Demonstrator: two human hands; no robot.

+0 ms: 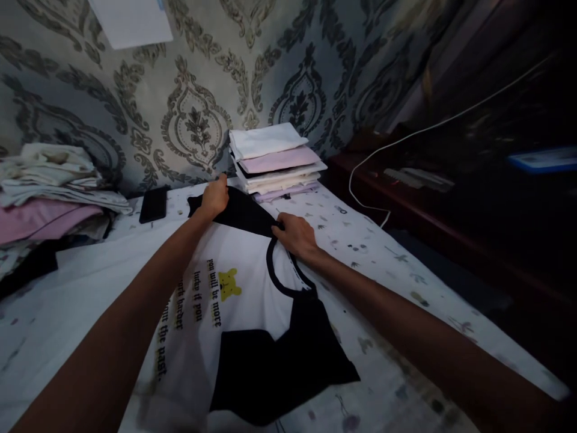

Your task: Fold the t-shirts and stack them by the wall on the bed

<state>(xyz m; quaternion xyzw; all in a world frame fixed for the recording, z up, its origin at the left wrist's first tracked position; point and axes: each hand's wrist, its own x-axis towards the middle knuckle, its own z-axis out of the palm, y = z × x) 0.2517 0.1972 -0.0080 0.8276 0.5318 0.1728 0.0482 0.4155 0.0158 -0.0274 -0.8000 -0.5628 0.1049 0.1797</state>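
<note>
A white T-shirt (252,264) with black sleeves, a black neckband, printed lettering and a yellow bear lies spread sideways on the bed, its neck opening toward the right. My left hand (216,197) is closed on the far black sleeve, close to its outer end. At the shoulder seam beside the collar, my right hand (295,233) pinches the black fabric. Between the two hands the sleeve is stretched fairly straight. The near sleeve lies flat on the sheet, and my left forearm covers part of the lettering.
A neat stack of folded clothes (277,159) stands against the patterned wall. Further left are a black phone (154,204) and a looser clothes pile (54,186). A white cable (419,129) hangs over the dark red ledge (406,207) at right. The patterned bedsheet (387,282) spreads underneath.
</note>
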